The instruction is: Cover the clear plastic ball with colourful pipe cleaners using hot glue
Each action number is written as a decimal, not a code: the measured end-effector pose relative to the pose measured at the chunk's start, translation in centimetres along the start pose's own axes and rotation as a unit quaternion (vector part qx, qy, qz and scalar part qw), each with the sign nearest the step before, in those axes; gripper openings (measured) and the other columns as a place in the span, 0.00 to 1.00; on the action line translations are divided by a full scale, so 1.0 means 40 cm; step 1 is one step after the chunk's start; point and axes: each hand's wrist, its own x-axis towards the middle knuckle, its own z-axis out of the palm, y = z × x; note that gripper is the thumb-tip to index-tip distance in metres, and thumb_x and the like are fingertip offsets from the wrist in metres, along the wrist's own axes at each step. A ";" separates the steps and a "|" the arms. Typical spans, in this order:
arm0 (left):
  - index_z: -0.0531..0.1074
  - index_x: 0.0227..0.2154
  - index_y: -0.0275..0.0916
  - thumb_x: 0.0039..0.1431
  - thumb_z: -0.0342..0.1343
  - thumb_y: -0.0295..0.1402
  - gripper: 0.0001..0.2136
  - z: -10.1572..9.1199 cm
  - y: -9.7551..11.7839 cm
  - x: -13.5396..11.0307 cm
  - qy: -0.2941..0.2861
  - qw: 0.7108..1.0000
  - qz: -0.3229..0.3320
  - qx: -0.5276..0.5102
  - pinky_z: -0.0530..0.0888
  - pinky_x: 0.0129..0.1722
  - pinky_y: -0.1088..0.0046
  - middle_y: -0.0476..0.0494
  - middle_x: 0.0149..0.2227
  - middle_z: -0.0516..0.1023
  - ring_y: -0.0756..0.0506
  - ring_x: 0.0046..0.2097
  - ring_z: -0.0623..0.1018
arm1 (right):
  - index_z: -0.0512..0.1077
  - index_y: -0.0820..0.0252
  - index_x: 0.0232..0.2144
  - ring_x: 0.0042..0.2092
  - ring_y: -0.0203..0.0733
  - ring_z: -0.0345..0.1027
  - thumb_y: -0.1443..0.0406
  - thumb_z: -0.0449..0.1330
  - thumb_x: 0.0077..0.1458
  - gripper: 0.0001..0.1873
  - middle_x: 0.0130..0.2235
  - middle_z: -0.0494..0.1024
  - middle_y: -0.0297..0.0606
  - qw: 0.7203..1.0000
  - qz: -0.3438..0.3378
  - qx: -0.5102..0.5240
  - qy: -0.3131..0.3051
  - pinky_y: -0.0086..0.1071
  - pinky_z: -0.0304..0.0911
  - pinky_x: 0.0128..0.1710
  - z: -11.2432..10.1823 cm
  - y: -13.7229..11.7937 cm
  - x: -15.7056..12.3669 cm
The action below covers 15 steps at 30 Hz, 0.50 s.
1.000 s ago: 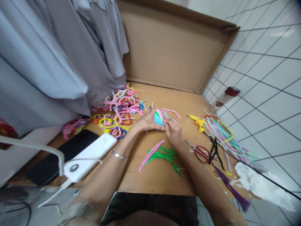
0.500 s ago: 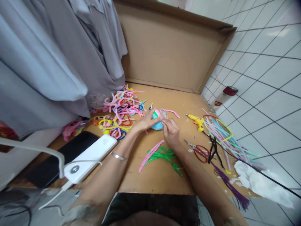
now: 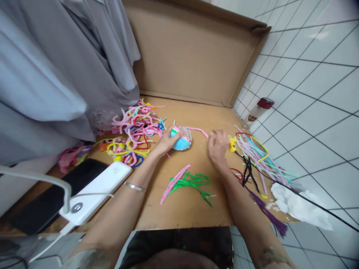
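Observation:
My left hand (image 3: 167, 142) is closed around the near left side of a ball (image 3: 182, 144). The ball is clear plastic, partly covered with light blue fuzzy stems, with green, white and pink bands near the top. Over the table to the right, my right hand (image 3: 218, 147) is apart from the ball, its fingers loosely bent and slightly blurred. Just beyond it lies a yellow glue gun (image 3: 232, 144), its nozzle hidden behind the hand. A pink pipe cleaner (image 3: 198, 129) lies between the ball and my right hand. Green pipe cleaners (image 3: 192, 182) and a pink strip (image 3: 175, 184) lie nearer me.
Left, a tangled heap of coloured pipe cleaners (image 3: 140, 123) lies beyond a white power bank (image 3: 97, 192) and a black phone (image 3: 58, 196). Right are straight pipe cleaners (image 3: 258, 157), red-handled scissors (image 3: 238, 175), white stuffing (image 3: 301, 203) and a bottle (image 3: 258, 113). Cardboard (image 3: 190, 56) stands behind.
My right hand has left the ball and moved right, beside the glue gun, now covering part of it and the scissors. My left hand still holds the ball. The view has shifted slightly.

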 end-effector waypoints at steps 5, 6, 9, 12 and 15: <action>0.72 0.41 0.37 0.44 0.62 0.47 0.23 0.014 0.020 -0.003 0.069 0.990 -0.070 -0.101 0.74 0.32 0.73 0.46 0.32 0.76 0.48 0.31 0.74 | 0.70 0.75 0.49 0.53 0.64 0.66 0.58 0.55 0.58 0.24 0.49 0.72 0.66 0.949 0.187 -0.232 -0.103 0.52 0.59 0.50 -0.025 0.107 0.037; 0.71 0.43 0.38 0.45 0.62 0.47 0.24 0.016 0.025 -0.004 0.078 0.986 -0.089 -0.118 0.74 0.30 0.72 0.46 0.33 0.76 0.48 0.31 0.75 | 0.69 0.76 0.49 0.52 0.65 0.67 0.57 0.55 0.59 0.26 0.50 0.71 0.67 0.940 0.197 -0.248 -0.122 0.52 0.60 0.49 -0.027 0.117 0.037; 0.71 0.45 0.39 0.44 0.63 0.49 0.27 0.019 0.033 -0.008 0.093 0.978 -0.109 -0.152 0.75 0.30 0.72 0.45 0.34 0.77 0.48 0.31 0.76 | 0.67 0.80 0.51 0.52 0.67 0.68 0.54 0.55 0.58 0.31 0.51 0.70 0.70 0.927 0.217 -0.271 -0.142 0.51 0.63 0.48 -0.032 0.131 0.035; 0.72 0.44 0.39 0.43 0.64 0.50 0.27 0.022 0.028 -0.011 0.099 0.977 -0.084 -0.169 0.76 0.33 0.72 0.45 0.36 0.77 0.47 0.34 0.77 | 0.66 0.82 0.52 0.52 0.66 0.70 0.53 0.57 0.57 0.34 0.49 0.72 0.70 0.913 0.256 -0.270 -0.165 0.51 0.64 0.48 -0.037 0.143 0.041; 0.73 0.44 0.38 0.43 0.65 0.50 0.27 0.028 0.018 -0.013 0.104 0.978 -0.054 -0.172 0.77 0.37 0.71 0.44 0.38 0.78 0.46 0.38 0.78 | 0.67 0.82 0.51 0.52 0.66 0.70 0.52 0.58 0.55 0.35 0.48 0.73 0.70 0.903 0.285 -0.266 -0.179 0.50 0.65 0.48 -0.038 0.158 0.048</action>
